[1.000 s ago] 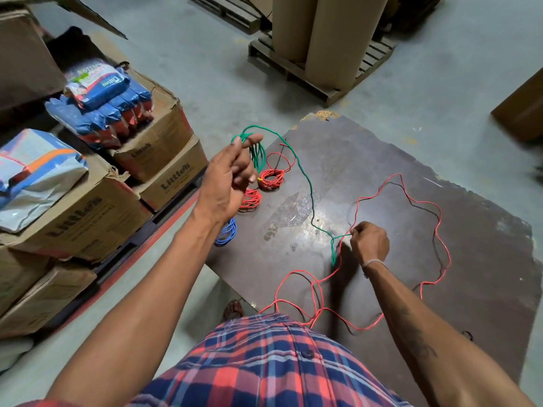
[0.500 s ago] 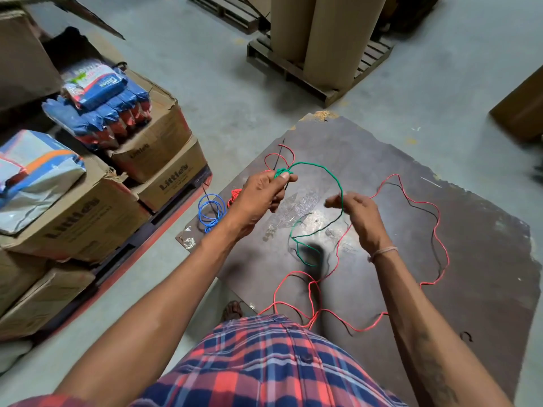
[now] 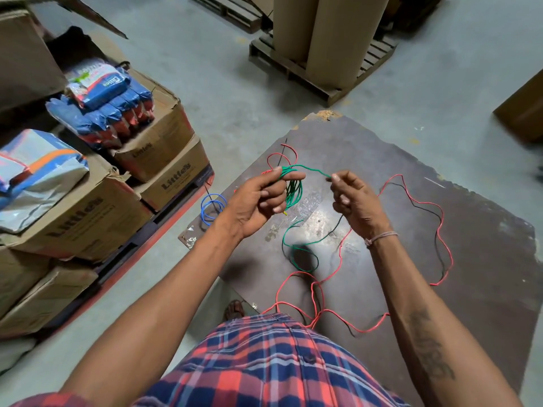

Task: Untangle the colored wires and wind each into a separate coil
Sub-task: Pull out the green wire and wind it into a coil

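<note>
The left hand [image 3: 258,201] grips the green wire's [image 3: 293,190] coil while the right hand [image 3: 352,201] pinches its strand, feeding another loop.

Grey concrete floor [image 3: 205,83], scuffed. Dark worn board [image 3: 411,201] lying flat on it, far corner chipped. Stacked cardboard boxes [image 3: 164,160] on the left, blue and red packets [image 3: 102,101] piled on top. Wooden pallet [image 3: 317,74] further back carrying tall brown cardboard rolls [image 3: 332,30]. Second pallet [image 3: 226,10] behind that. Another brown box [image 3: 523,113] at right edge. Soft, even light.
</note>
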`<state>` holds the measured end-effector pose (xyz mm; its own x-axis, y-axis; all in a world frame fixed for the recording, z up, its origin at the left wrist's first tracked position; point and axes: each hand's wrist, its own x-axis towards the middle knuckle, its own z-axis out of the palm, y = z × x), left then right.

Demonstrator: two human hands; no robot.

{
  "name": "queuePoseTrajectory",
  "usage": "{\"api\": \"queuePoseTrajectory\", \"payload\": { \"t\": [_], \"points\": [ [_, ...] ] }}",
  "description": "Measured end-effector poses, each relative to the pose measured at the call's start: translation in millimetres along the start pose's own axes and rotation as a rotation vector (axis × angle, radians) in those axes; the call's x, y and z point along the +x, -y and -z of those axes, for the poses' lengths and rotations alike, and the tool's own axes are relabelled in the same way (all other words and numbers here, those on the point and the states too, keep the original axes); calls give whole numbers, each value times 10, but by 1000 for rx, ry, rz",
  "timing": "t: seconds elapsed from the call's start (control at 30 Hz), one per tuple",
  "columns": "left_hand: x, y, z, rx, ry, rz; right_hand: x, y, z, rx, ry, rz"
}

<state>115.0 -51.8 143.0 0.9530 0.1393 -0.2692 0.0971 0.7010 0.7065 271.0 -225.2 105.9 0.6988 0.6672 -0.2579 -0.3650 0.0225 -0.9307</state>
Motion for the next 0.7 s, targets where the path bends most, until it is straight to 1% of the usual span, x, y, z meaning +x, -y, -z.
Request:
{"api": "queuePoseTrajectory", "payload": {
  "t": [0.07,0.13,0.2,0.27,0.33,0.4,0.47,0.53,0.6,0.7],
  "points": [
    [2,-27,4,-95,52,13,-32,-147,-53,-135,30,-26],
    [4,-34,0,-153,57,13,-73,-256,-152,-316,72,-65],
    [15,-18,-18,-208,20,-16,-147,-299,-281,-477,132,-102],
    [47,-2,-9,-263,-24,-69,-249,-287,-418,-548,218,-147],
    [88,-2,45,-256,-71,-114,-381,-219,-540,-599,319,-196],
    [119,-36,89,-100,-119,-119,-515,-113,-624,-666,429,-239],
    [142,-52,108,155,-182,-103,-622,34,-652,-762,515,-234],
    [137,-37,121,425,-234,-85,-671,215,-638,-828,539,-179],
    [119,-7,146,628,-235,-65,-648,379,-590,-791,480,-126],
    [50,89,216,763,-143,30,-503,546,-440,-594,305,-64]
  ]
}}
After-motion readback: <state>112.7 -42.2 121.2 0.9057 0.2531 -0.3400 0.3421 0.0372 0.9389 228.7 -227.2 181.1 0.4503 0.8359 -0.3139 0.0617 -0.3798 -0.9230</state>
